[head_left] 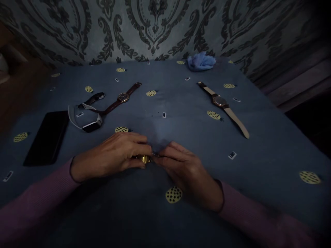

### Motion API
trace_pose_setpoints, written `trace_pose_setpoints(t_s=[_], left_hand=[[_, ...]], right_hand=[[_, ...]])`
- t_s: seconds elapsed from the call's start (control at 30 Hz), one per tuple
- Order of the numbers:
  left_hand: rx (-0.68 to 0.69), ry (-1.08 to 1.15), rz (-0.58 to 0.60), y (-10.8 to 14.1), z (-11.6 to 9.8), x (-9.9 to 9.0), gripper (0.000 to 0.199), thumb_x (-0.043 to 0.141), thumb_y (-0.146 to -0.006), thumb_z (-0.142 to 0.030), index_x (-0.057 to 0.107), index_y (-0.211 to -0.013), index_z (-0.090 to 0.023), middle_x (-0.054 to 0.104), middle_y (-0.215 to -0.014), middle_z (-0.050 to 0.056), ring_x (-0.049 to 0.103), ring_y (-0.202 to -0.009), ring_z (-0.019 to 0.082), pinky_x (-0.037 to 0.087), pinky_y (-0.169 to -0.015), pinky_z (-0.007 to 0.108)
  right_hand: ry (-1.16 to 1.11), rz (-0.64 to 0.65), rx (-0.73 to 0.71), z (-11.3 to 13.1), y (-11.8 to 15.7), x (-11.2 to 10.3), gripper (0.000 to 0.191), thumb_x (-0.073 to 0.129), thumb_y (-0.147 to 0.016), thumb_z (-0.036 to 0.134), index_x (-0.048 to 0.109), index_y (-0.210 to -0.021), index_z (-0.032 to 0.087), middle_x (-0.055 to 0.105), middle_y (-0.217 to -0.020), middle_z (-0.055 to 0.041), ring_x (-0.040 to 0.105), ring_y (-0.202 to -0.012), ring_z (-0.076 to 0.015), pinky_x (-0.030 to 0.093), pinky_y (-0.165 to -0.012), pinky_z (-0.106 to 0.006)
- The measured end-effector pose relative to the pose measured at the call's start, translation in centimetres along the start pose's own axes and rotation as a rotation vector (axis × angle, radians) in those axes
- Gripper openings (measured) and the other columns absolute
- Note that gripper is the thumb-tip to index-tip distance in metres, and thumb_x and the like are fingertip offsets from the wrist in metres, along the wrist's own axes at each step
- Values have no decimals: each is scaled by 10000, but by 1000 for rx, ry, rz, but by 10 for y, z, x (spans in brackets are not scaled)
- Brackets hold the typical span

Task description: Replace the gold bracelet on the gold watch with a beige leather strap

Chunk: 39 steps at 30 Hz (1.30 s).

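Observation:
My left hand [116, 153] is closed round a small gold-coloured watch [145, 159], pinched between thumb and fingers just above the tablecloth. Most of it is hidden by the fingers. Close against it from the right, my right hand [182, 163] is closed in a pinch. A thin, dark metallic piece [155, 155] shows between the fingertips of that hand, at the watch's edge; its kind cannot be made out. Beyond my left hand lie a smartwatch [91, 126] with a pale strap and a brown-strapped watch [123, 97] with a dark dial.
At left lies a black phone [48, 137], with another dark-strapped watch [97, 99] behind the smartwatch. A watch [220, 101] lies face down, strap spread, at right. A crumpled blue cloth [201, 62] sits by the patterned wall. A blue pineapple-print tablecloth [181, 103] covers the table.

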<state>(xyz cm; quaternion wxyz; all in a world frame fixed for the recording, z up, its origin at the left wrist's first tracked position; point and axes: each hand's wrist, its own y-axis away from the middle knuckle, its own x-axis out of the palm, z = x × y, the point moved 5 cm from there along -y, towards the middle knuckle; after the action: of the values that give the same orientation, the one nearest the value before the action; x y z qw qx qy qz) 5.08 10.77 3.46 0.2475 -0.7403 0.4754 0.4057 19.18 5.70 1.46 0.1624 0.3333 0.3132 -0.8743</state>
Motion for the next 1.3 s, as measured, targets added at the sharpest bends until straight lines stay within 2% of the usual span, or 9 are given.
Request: trace_pose_setpoints(t_s=[0.17, 0.4, 0.67, 0.83, 0.97, 1.03, 1.1, 1.17, 1.3], left_hand=[[16, 9, -11, 0, 3, 2, 100, 672, -871, -151, 690, -962, -186, 550, -776, -35, 530, -702, 93, 370, -650, 236], [24, 2, 19, -3, 0, 2, 26, 661, -882, -175, 682, -877, -160, 557, -779, -30, 533, -714, 100, 377, -657, 250], [20, -17, 66, -2, -3, 1, 130, 576, -945, -233, 664, -873, -170, 570, -794, -15, 528, -723, 118, 364, -646, 261], [18, -39, 77, -2, -5, 0, 140, 566, -952, -255, 669, -902, -174, 564, -790, -12, 528, -725, 123, 362, -644, 260], [17, -16, 76, -3, -5, 1, 133, 576, -947, -239, 665, -873, -174, 572, -796, -19, 534, -723, 108, 378, -650, 259], [24, -15, 66, -3, -4, 1, 127, 579, -944, -229, 665, -869, -173, 574, -797, -20, 536, -717, 106, 384, -652, 262], [29, -25, 57, -3, -4, 1, 122, 583, -940, -227, 668, -874, -171, 565, -792, -17, 534, -707, 109, 382, -642, 263], [32, -42, 56, -2, -4, 1, 108, 593, -933, -224, 671, -885, -168, 552, -784, -18, 528, -696, 110, 373, -630, 260], [32, -55, 58, -2, -4, 1, 82, 606, -924, -206, 671, -894, -167, 557, -799, -15, 528, -705, 111, 363, -639, 255]], right_hand=[[-39, -44, 11, -1, 1, -1, 246, 479, -930, 40, 683, -889, 171, 679, -792, -40, 601, -745, -162, 539, -662, -294], [-35, -31, 76, -4, -1, -2, 196, 548, -901, 36, 641, -789, 167, 661, -727, -12, 603, -698, -138, 512, -666, -266], [-29, -29, 58, -4, 1, 0, 179, 532, -920, 67, 640, -812, 159, 658, -745, -29, 604, -716, -150, 527, -671, -290], [28, -41, 26, -1, 2, -7, 160, 490, -943, 98, 636, -922, 159, 684, -802, -50, 622, -749, -178, 518, -700, -352], [11, -91, 7, 10, 6, -20, 295, 431, -951, 64, 546, -1188, 198, 697, -818, -22, 642, -700, -159, 533, -650, -311], [-32, -70, 87, 12, 9, -23, 330, 435, -959, 86, 481, -1252, 231, 711, -843, -4, 674, -715, -152, 554, -662, -290], [-71, -36, 166, 13, 10, -24, 249, 457, -961, 117, 499, -1178, 231, 705, -825, -1, 682, -709, -143, 551, -614, -253], [-70, 18, 152, 16, 11, -23, 137, 460, -960, 118, 551, -1012, 207, 671, -742, 5, 649, -637, -128, 529, -569, -232], [26, 88, 64, 20, 10, -18, 224, 435, -954, 88, 596, -826, 178, 598, -637, 7, 562, -549, -120, 481, -521, -240]])
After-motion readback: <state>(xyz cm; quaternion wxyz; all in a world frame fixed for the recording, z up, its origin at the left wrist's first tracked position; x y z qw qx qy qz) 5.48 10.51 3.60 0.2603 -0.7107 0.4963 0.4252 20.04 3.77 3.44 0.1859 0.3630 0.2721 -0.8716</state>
